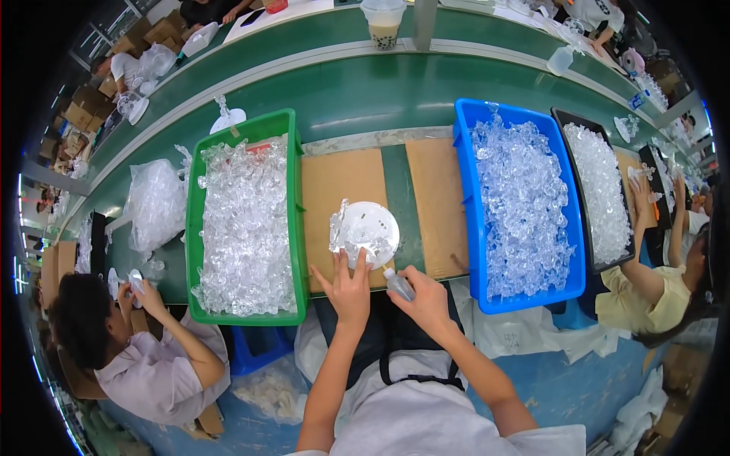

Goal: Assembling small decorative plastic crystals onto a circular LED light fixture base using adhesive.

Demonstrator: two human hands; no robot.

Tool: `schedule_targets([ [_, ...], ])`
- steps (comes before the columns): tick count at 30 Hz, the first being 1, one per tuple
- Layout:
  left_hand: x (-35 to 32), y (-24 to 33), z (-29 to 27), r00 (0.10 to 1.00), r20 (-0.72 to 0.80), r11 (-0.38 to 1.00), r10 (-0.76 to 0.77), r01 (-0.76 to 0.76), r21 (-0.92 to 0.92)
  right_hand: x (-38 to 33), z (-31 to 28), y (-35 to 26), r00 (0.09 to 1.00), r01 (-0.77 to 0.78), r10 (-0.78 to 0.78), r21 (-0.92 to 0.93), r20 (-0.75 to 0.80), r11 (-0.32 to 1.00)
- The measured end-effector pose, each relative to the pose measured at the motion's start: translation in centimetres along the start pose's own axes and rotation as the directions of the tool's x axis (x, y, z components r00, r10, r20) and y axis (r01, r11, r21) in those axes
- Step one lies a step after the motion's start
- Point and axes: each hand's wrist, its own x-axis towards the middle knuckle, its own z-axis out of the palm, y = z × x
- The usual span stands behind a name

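Observation:
On the cardboard in front of me lies a round white disc (pixel 368 220), with small clear plastic pieces on it. A knobbly clear plastic piece (pixel 338 226) sits along its left edge. My left hand (pixel 350 295) is spread, its fingertips resting on the disc's near edge; whether they pin a small clear piece there I cannot make out. In my right hand (pixel 427 305) is a small translucent squeeze bottle (pixel 398 284), gripped around its body. The bottle's narrow tip points up and left, close to the disc's lower right rim.
A green bin (pixel 297 251) of clear plastic pieces stands at left. To the right are a blue bin (pixel 525 302) and a black tray (pixel 630 254), both full of similar pieces. A lidded drink cup (pixel 383 23) is on the far ledge. Co-workers sit on both sides.

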Motion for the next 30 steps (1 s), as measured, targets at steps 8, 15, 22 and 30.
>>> schedule_targets([
  [8, 0.00, -0.01, 0.03, 1.000, 0.012, 1.000, 0.001, -0.001, -0.009, 0.29, -0.31, 0.15, 0.999, -0.018, 0.018, 0.026, -0.026, 1.000],
  [15, -0.08, -0.02, -0.02, 1.000, 0.011, 1.000, 0.001, -0.001, -0.008, 0.46, -0.24, 0.42, 0.998, -0.065, 0.066, 0.058, -0.021, 0.996],
  [22, 0.08, 0.04, -0.08, 1.000, -0.005, 1.000, 0.001, -0.001, 0.012, 0.85, -0.55, 0.15, 1.000, -0.030, 0.029, 0.040, 0.005, 0.999],
  [30, 0.11, 0.26, 0.06, 1.000, -0.007, 1.000, -0.008, 0.008, -0.005, 0.83, -0.40, 0.19, 1.000, -0.007, 0.008, 0.039, -0.024, 0.999],
])
